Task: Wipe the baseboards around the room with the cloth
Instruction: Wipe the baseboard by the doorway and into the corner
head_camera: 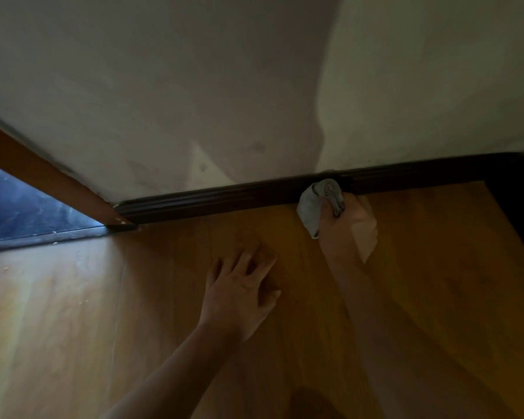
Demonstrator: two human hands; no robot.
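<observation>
The right hand (347,228) gripped the bunched cloth (318,204) right of centre, apparently pressing it against the dark baseboard (224,201) to wipe it. The left hand (242,294) lay flat, fingers spread, on the floor (73,313), likely for support.

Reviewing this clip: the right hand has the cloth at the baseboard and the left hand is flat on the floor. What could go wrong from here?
1. The cloth is bunched in the right hand, so only a small part meets the baseboard; its grooves may get skipped.
2. The left hand presses flat on the smooth wooden floor and could slide if the person leans further.
3. The baseboard is dark and the light is dim, so leftover dust may go unnoticed.
</observation>
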